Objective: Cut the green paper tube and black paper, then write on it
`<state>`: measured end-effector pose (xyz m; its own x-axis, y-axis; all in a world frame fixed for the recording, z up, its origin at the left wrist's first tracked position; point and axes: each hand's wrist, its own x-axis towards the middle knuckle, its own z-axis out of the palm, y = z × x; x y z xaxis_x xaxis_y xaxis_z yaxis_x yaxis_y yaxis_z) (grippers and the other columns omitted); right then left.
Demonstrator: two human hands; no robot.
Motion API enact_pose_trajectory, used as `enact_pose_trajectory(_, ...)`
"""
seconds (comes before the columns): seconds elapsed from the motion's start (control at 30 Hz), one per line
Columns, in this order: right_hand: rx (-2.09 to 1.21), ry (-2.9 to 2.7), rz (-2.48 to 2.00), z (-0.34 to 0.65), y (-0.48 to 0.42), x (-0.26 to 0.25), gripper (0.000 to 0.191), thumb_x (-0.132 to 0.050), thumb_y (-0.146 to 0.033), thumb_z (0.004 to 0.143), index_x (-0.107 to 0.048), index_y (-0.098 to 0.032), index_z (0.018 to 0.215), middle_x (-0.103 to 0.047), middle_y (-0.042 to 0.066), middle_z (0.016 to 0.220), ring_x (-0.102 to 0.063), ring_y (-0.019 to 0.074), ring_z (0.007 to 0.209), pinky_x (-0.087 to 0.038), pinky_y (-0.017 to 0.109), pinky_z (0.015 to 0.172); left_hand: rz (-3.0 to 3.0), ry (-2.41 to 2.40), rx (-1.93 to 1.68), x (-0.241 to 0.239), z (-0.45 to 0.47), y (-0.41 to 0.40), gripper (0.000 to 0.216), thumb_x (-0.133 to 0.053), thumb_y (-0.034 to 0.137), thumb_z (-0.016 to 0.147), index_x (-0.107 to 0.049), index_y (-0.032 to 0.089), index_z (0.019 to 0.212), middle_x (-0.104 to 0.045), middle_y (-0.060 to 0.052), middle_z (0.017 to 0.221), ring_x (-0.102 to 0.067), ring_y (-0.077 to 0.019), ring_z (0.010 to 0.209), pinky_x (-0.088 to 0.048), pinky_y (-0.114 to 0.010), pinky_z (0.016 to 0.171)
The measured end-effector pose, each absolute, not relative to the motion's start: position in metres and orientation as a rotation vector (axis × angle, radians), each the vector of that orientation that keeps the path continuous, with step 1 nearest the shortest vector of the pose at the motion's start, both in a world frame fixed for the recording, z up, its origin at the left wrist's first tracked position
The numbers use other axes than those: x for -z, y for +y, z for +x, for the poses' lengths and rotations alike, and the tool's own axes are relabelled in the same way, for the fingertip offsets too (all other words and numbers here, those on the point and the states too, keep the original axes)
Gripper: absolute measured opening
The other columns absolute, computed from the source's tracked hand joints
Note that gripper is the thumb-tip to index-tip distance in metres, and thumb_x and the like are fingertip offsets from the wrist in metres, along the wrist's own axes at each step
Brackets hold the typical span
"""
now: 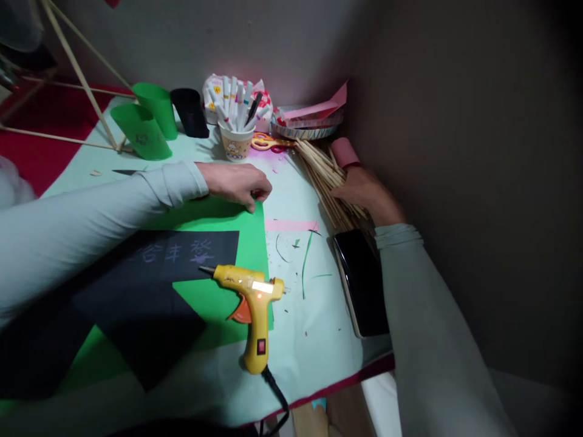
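Observation:
My left hand [239, 182] is closed in a pinch on the top right part of a green paper sheet [252, 249]. Lying over that sheet is a black paper piece [218, 246] with faint purple handwritten characters. My right hand [371, 194] is over a bundle of thin wooden sticks [321, 170], thumb spread from the other fingers, which are partly hidden. A pink paper roll [345, 152] sits right at its fingers; whether they touch the roll I cannot tell. In front, a yellow glue gun [255, 309] lies across the sheet's right edge, its small orange light lit.
A black phone [362, 285] lies beside my right wrist. Behind stand a paper cup [237, 144] of markers, orange scissors [268, 142], green cups [148, 136], a black cup [190, 112] and a plate rim [303, 132]. A stick frame [79, 73] rises at left.

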<state>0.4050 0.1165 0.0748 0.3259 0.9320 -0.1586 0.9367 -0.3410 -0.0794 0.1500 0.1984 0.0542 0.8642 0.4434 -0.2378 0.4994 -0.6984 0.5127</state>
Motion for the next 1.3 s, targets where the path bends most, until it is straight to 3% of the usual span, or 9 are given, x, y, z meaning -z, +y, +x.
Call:
enact_pose_trajectory(0.27,0.240,1.767,2.556,0.402,0.116,-0.071,0.043,-0.067,-0.021,0.086,-0.063,0.003,0.122,-0.068,0.028,0.115,-0.068,0.0329,0.105,-0.049,0.036,0.081,2.233,0.555,0.134,-0.068,0.130,0.202,0.021,-0.078,0.019,0.068,-0.057,0.017,0.065,-0.048,0.004,0.064,-0.050,-0.0150,0.071,-0.033,-0.028,0.073)
enact_pose_trajectory(0.47,0.246,1.744,2.523,0.403,0.116,-0.073,0.037,-0.067,-0.038,0.094,-0.064,-0.011,0.119,-0.068,0.012,0.114,-0.069,0.0222,0.098,-0.057,0.040,0.085,2.031,0.539,0.086,-0.087,0.104,0.197,0.016,-0.081,0.029,0.063,-0.068,0.020,0.065,-0.062,0.001,0.067,-0.056,-0.0179,0.069,-0.040,-0.028,0.068)
enact_pose_trajectory(0.63,0.251,1.764,2.515,0.401,0.117,-0.073,0.037,-0.069,-0.028,0.088,-0.067,-0.008,0.118,-0.072,0.020,0.112,-0.071,0.0298,0.099,-0.054,0.035,0.079,2.049,0.649,0.102,-0.083,0.098,0.192,0.013,-0.080,0.027,0.064,-0.069,0.021,0.064,-0.064,0.000,0.065,-0.056,-0.0186,0.066,-0.040,-0.027,0.065)
enact_pose_trajectory(0.73,0.241,1.774,2.514,0.400,0.116,-0.073,0.039,-0.065,-0.027,0.088,-0.065,-0.006,0.121,-0.072,0.022,0.113,-0.071,0.0290,0.099,-0.053,0.034,0.077,2.228,0.688,0.039,-0.073,0.104,0.187,0.013,-0.077,0.021,0.066,-0.069,0.020,0.077,-0.069,-0.003,0.084,-0.061,-0.0219,0.082,-0.041,-0.027,0.074)
enact_pose_trajectory(0.83,0.227,1.783,2.513,0.400,0.114,-0.072,0.039,-0.062,-0.023,0.086,-0.065,-0.006,0.121,-0.072,0.024,0.111,-0.072,0.0309,0.098,-0.051,0.031,0.074,2.474,0.763,0.070,-0.067,0.111,0.176,0.022,-0.075,0.018,0.071,-0.064,0.018,0.090,-0.066,-0.007,0.102,-0.060,-0.0242,0.095,-0.041,-0.028,0.082)
enact_pose_trajectory(1.03,0.100,1.762,2.505,0.394,0.115,-0.067,0.036,-0.059,-0.018,0.086,-0.065,-0.003,0.119,-0.072,0.025,0.108,-0.073,0.0326,0.100,-0.051,0.031,0.076,2.616,0.894,0.218,-0.064,0.122,0.160,0.037,-0.073,0.015,0.077,-0.057,0.015,0.111,-0.063,-0.010,0.104,-0.059,-0.0259,0.094,-0.041,-0.031,0.079)
enact_pose_trajectory(1.17,-0.025,1.770,2.480,0.380,0.114,-0.061,0.037,-0.056,-0.009,0.085,-0.061,0.001,0.120,-0.070,0.028,0.107,-0.072,0.0339,0.103,-0.051,0.033,0.078,2.573,0.906,0.281,-0.059,0.127,0.166,0.034,-0.079,0.018,0.073,-0.063,0.017,0.103,-0.068,-0.006,0.096,-0.062,-0.0251,0.093,-0.042,-0.028,0.074)
enact_pose_trajectory(1.3,-0.127,1.869,2.395,0.363,0.111,-0.056,0.035,-0.058,-0.012,0.085,-0.059,0.002,0.117,-0.068,0.028,0.106,-0.071,0.0329,0.101,-0.053,0.034,0.078,2.575,0.850,0.252,-0.059,0.127,0.166,0.028,-0.079,0.015,0.074,-0.066,0.018,0.099,-0.070,-0.006,0.103,-0.062,-0.0247,0.104,-0.043,-0.027,0.084)
